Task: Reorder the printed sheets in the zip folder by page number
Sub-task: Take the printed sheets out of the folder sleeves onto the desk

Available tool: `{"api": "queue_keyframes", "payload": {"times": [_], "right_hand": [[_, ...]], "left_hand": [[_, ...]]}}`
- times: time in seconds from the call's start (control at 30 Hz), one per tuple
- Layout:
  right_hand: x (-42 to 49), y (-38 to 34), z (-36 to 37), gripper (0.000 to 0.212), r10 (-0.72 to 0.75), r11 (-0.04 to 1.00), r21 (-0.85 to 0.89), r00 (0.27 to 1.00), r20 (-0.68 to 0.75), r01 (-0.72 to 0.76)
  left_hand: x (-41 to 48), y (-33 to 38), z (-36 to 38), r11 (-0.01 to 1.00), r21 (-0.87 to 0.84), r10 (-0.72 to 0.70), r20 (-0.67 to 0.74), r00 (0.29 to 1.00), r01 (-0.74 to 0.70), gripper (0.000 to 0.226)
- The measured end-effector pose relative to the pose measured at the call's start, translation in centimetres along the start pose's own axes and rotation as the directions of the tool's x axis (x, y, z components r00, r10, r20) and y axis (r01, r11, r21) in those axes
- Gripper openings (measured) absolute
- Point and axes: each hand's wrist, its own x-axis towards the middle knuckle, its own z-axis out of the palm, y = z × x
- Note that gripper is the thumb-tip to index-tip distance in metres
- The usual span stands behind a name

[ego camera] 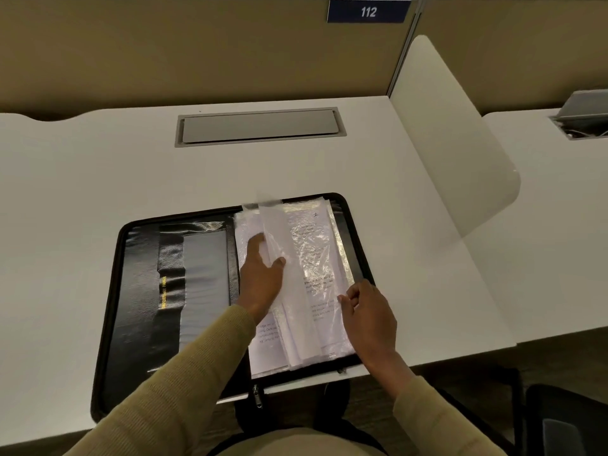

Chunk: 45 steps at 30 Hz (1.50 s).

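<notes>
Hand point(261, 278), left, around lifted sheet point(279, 225)

- A blue sign point(368, 11) at the top of the tan partition point(197, 44) behind the counter point(98, 176) reads "112" in white numerals.
- Gold lettering point(163, 292) runs lengthwise down the black inner pocket of the open zip folder point(141, 291). Only the word "PAPER" at its far end can be made out.
- A handwritten "2" point(316, 214) stands near the top corner of one of the printed sheets point(316, 258), under a clear sleeve.
- The bold and small print on the sheets is too blurred to read.
</notes>
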Motion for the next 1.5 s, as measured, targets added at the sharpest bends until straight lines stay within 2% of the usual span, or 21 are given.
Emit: {"api": "queue_keyframes", "payload": {"times": [0.07, 0.1, 0.17, 0.23, 0.33, 0.4, 0.5, 0.57, 0.6, 0.63, 0.7, 0.77, 0.9, 1.0, 1.23, 1.4, 1.5], "right_hand": [[-0.3, -0.1, 0.0, 0.014, -0.139, 0.990, -0.022, 0.988, -0.072, 0.138], [-0.5, -0.2, 0.1, 0.011, -0.223, 0.974, -0.064, 0.969, -0.109, 0.217], [-0.8, -0.3, 0.3, 0.009, -0.351, 0.933, -0.140, 0.921, -0.167, 0.331], [-1.1, -0.6, 0.4, 0.016, -0.423, 0.903, -0.176, 0.886, -0.193, 0.392], [-1.7, -1.6, 0.5, 0.018, -0.473, 0.881, -0.111, 0.861, -0.188, 0.460], [-1.9, -2.0, 0.7, 0.013, -0.489, 0.872, -0.064, 0.857, -0.162, 0.485], [-2.0, -2.5, 0.7, 0.025, -0.417, 0.894, 0.123, 0.900, -0.124, 0.431], [-1.9, -2.6, 0.6, 0.038, -0.262, 0.916, 0.287, 0.959, -0.106, 0.282], [-1.7, -2.3, 0.6, 0.042, -0.168, 0.932, 0.310, 0.982, -0.085, 0.186], [-1.3, -1.8, 0.7, 0.046, -0.082, 0.957, 0.276, 0.995, -0.053, 0.093], [-0.3, -0.5, 0.7, 0.052, 0.040, 0.997, 0.071, 0.998, 0.045, -0.043], [0.3, 0.5, 0.7, 0.048, 0.097, 0.994, -0.061, 0.988, 0.117, -0.090], [0.6, 0.8, 0.7, 0.017, 0.069, 0.998, -0.016, 0.996, 0.062, -0.068], [0.5, 0.7, 0.7, 0.018, 0.041, 0.999, 0.006, 0.999, 0.010, -0.041], [-0.1, 1.1, 0.1, 0.017, -0.055, 0.998, 0.005, 0.997, -0.051, 0.055], [-0.3, 1.3, 0.4, 0.021, -0.044, 0.994, 0.097, 0.998, -0.037, 0.047], [-0.2, 1.2, 0.6, 0.020, -0.032, 0.995, 0.092, 0.999, -0.042, 0.036]], "left_hand": [[-0.3, 0.2, 0.0, 0.990, 0.076, 0.115, 0.059, 0.992, -0.119, 0.070], [-0.2, 0.2, 0.1, 0.982, 0.105, 0.148, 0.081, 0.986, -0.156, 0.065], [0.1, 0.2, 0.7, 0.976, 0.153, 0.140, 0.094, 0.986, -0.153, 0.036], [0.2, 0.5, 1.4, 0.983, 0.151, 0.095, 0.068, 0.993, -0.104, 0.008], [0.3, 1.0, 2.1, 0.975, 0.187, 0.111, 0.046, 0.993, -0.118, 0.035], [0.5, 1.1, 2.4, 0.972, 0.216, 0.085, 0.041, 0.996, -0.092, 0.040], [1.4, 0.4, 2.5, 0.989, 0.148, -0.030, 0.037, 0.999, 0.024, 0.029], [1.7, 0.0, 2.2, 0.993, 0.058, -0.109, 0.032, 0.993, 0.107, 0.029], [1.8, 0.0, 1.9, 0.990, 0.019, -0.139, 0.034, 0.990, 0.139, 0.031], [1.9, -0.2, 1.7, 0.987, -0.014, -0.161, 0.032, 0.986, 0.162, 0.033], [1.9, -0.3, 1.3, 0.983, -0.049, -0.175, 0.039, 0.984, 0.177, 0.028], [1.8, -0.3, 1.0, 0.986, -0.045, -0.157, 0.035, 0.987, 0.158, 0.017], [1.8, -0.6, 0.7, 0.996, -0.002, -0.085, 0.029, 0.996, 0.085, 0.030], [2.0, -0.6, 0.8, 0.995, -0.012, -0.099, 0.048, 0.994, 0.099, 0.051], [2.3, -0.1, 1.1, 0.972, -0.170, -0.154, 0.056, 0.986, 0.161, 0.049], [2.5, -0.6, 1.0, 0.970, -0.164, -0.185, -0.007, 0.983, 0.181, 0.048], [2.6, -0.7, 0.8, 0.975, -0.142, -0.175, -0.008, 0.984, 0.172, 0.046]]}}
